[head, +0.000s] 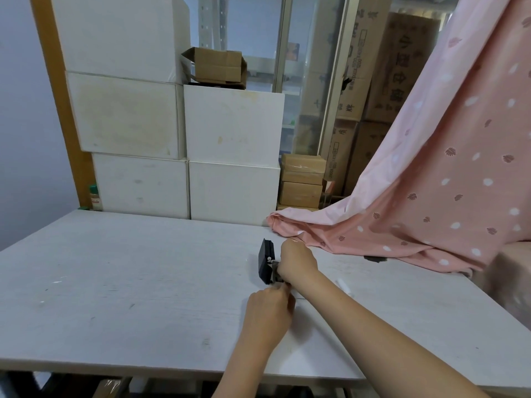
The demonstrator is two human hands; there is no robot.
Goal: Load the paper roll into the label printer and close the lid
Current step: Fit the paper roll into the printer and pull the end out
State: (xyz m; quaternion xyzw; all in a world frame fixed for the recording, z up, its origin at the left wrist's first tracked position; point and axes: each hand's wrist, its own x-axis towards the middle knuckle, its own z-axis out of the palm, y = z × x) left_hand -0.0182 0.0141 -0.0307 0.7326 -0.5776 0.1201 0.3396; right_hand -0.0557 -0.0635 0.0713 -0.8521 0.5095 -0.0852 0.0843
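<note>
**Both hands at the small black printer on the pale counter**

A small black plastic label printer (266, 261) stands on the whitish wood-grain counter (129, 282), its dark lid raised and tilted up on the side away from the right hand. The right hand (297, 261) lies just beside the printer and covers its open side, fingers curled down onto it; whether they grip the body or something inside cannot be told. The paper roll is hidden there, so its place cannot be made out. Just nearer the person than the right hand, the left hand (268, 310) is loosely clenched, its fingertips pinched together at the printer's near bottom corner, touching it or something thin there; what they hold is too small to tell.

Beyond the right hand, a pink cotton cloth with white dots and dark leaf prints (431, 196) drapes down onto the counter's far edge. Farther back, past both hands, white foam boxes (184, 139) are stacked, with brown cardboard cartons (301, 179) beside them.
</note>
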